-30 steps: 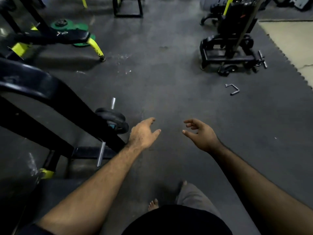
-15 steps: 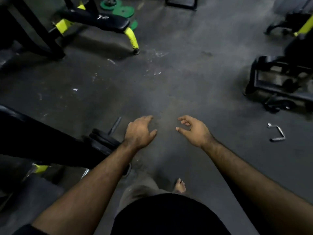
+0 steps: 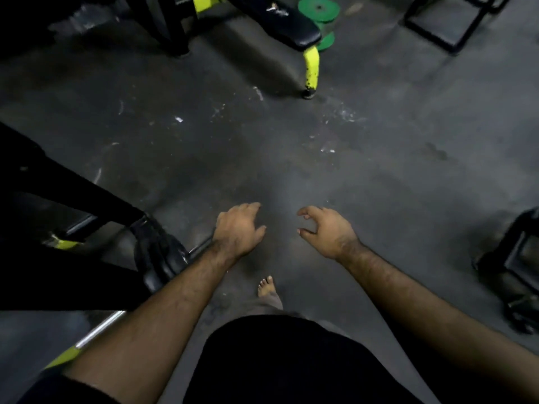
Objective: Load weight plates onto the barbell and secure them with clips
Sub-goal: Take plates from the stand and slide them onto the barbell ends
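Reaching ahead, left hand and right hand hang loosely curled, empty; green plates lie at twelve o'clock, well apart.

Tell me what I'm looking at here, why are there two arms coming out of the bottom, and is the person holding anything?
The camera sits on a person's head and looks down, so the arms are their own. The left hand and right hand are both held out with loose fingers, holding nothing. It is a gym with a dark floor. By the left arm is a barbell with black weight plates on it. Far ahead lie green plates behind a bench with a yellow leg. Below, one bare foot shows.
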